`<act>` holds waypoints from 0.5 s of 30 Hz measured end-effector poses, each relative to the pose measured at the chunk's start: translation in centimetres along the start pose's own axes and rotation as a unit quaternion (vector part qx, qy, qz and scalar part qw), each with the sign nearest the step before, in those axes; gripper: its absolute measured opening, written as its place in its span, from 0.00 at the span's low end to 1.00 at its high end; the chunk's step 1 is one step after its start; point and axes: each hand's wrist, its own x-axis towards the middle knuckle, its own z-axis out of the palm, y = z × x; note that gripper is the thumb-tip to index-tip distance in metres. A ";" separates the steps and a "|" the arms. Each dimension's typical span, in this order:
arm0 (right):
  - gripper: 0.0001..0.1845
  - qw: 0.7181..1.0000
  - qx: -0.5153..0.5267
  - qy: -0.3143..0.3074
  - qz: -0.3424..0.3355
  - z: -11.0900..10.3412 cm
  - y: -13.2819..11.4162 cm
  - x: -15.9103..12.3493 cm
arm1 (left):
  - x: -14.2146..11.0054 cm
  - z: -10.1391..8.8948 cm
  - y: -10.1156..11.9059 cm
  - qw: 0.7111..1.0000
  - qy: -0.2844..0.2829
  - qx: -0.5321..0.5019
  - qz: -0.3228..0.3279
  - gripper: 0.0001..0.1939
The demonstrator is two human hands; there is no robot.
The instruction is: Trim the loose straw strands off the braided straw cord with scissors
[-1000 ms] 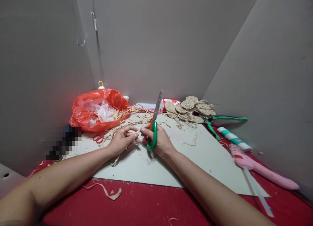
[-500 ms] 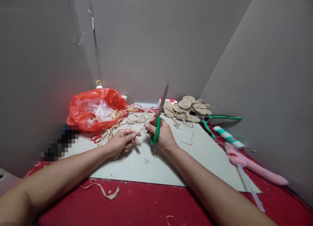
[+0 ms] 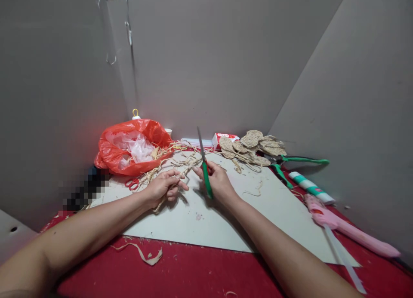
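Note:
My left hand pinches a pale twisted straw cord; one end runs up to the right and another hangs below the palm. Close by on the right, my right hand grips a pair of green-handled scissors, their blades pointing up and away from me. Its thumb stretches toward the cord, but I cannot tell whether it touches. Loose straw strands lie behind and left of my left hand, with small red-handled scissors among them.
A white board covers part of the red table. Back left stands a red plastic bag. Woven straw petals, a red-and-white box, green-handled pliers, a striped roll and a pink glue gun lie behind and right. Grey panels surround the table.
The scissors in my right hand first leaned right, then swung so their blades lean left. My hands moved slightly apart, showing more of the cord. The camera view shifted a little.

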 end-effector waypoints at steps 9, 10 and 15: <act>0.18 0.918 -0.381 -0.082 -0.072 -1.3 0.2 -0.2 | 0.4 -0.7 0.6 0.996 0.067 -0.056 0.024 0.10; 0.19 0.909 -0.399 -0.097 -0.078 -1.4 0.2 -0.3 | 0.4 -0.8 0.5 0.996 0.066 -0.059 0.027 0.10; 0.20 0.870 -0.462 -0.124 -0.117 -1.6 0.4 -0.4 | 0.6 -1.0 0.6 0.993 0.085 -0.077 0.041 0.07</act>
